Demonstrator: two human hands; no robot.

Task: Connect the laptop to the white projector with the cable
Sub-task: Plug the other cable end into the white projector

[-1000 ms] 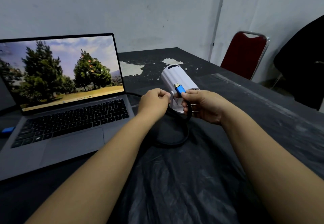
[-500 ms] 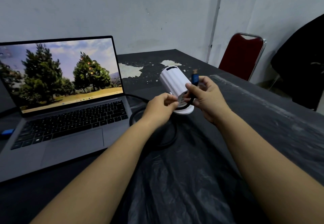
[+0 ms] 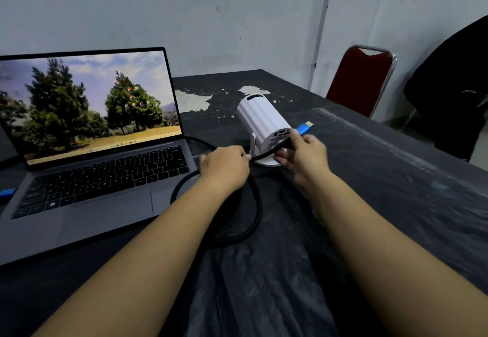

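Both forearms reach forward over a table (image 3: 396,178) covered in wrinkled black plastic. A loop of black cable (image 3: 253,220) lies on the plastic between the arms, nearest the viewer, and runs left behind the laptop (image 3: 87,178).

The left hand (image 3: 224,169) is closed, knuckles up, around the cable just in front of the projector's base; its fingertips are hidden. The right hand (image 3: 303,156) pinches the cable near its end between thumb and forefinger, other fingers curled beneath. From that pinch the blue plug (image 3: 303,128) sticks out, its long axis pointing up, right and away, its metal tip clear of the projector and facing away from the ports.

The projector (image 3: 261,120), a white ribbed cylinder on a small stand, sits mid-table just beyond the hands. Its axis tilts, the rear face with ports and vents toward the viewer and low, the far end raised toward the wall.

The open laptop stands at left, screen showing trees.

Farther back the dark tabletop is chipped, showing pale patches. A red chair (image 3: 361,80) stands by the grey wall.
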